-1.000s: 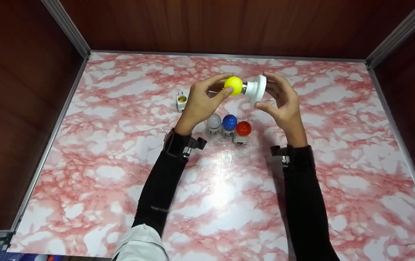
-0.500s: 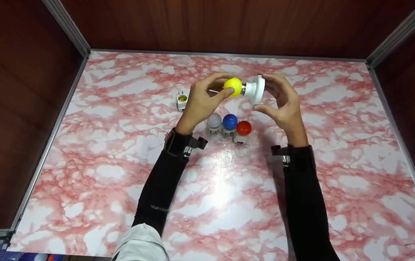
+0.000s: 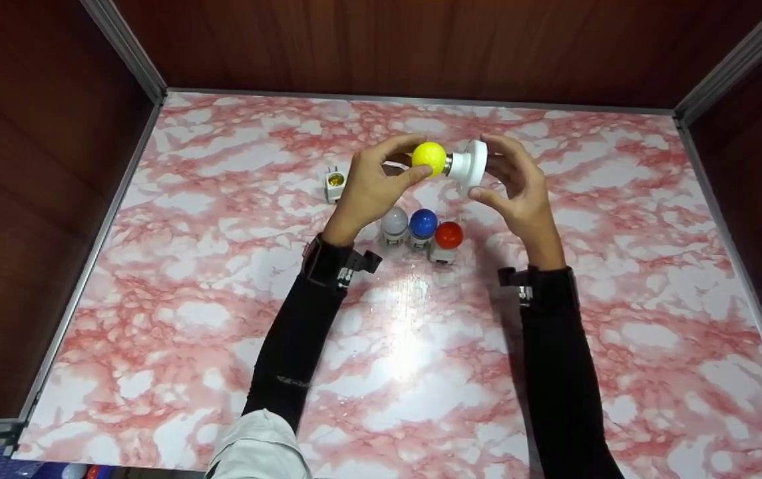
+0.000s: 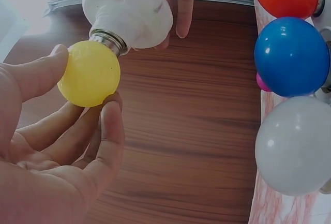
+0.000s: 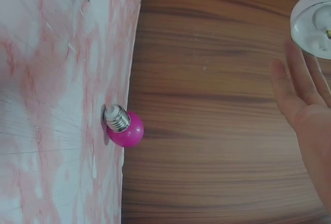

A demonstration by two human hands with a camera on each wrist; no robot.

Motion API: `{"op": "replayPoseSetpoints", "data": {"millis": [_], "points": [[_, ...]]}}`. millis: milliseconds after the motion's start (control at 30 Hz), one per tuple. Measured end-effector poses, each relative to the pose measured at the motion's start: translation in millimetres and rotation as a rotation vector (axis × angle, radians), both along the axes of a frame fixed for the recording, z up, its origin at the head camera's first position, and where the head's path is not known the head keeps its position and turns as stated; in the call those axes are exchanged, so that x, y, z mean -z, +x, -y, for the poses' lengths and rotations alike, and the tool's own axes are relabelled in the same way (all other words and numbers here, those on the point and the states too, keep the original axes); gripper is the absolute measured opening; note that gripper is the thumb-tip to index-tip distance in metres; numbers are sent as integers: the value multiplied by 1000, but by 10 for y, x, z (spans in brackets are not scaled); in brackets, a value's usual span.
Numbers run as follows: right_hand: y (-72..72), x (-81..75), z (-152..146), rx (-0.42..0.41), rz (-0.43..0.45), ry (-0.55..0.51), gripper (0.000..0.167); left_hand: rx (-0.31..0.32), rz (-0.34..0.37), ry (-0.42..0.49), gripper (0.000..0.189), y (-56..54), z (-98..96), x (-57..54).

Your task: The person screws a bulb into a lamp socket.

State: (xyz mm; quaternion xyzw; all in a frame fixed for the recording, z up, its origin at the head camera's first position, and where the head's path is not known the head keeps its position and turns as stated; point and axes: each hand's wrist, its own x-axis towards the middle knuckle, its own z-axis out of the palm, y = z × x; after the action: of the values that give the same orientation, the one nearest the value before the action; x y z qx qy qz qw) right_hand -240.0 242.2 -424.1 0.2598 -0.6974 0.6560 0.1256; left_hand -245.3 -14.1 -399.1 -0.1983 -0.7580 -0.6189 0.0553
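Your left hand (image 3: 374, 186) pinches round yellow bulb (image 3: 428, 157) between thumb and fingers. Your right hand (image 3: 526, 196), spread wide, grips round white plastic lamp holder (image 3: 476, 166) by rim; bulb's metal base meets holder's neck. Both raised over red-and-white marbled tabletop (image 3: 188, 319), nearer brown wooden back wall (image 3: 414, 46) than near edge. White pronged socket (image 3: 335, 193) just beside left hand. Glossy white bulb (image 3: 394, 220), blue bulb (image 3: 423, 223), red bulb (image 3: 448, 235) clustered below, between wrists. Pink bulb (image 5: 128, 131) near tabletop edge. Wide tabletop stretches outside both hands.
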Motion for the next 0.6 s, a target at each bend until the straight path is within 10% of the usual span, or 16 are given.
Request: {"op": "replayPoseSetpoints", "data": {"millis": [600], "points": [[0, -5, -3, -21, 112, -46, 61, 31, -15, 1, 48, 9, 15, -25]]}}
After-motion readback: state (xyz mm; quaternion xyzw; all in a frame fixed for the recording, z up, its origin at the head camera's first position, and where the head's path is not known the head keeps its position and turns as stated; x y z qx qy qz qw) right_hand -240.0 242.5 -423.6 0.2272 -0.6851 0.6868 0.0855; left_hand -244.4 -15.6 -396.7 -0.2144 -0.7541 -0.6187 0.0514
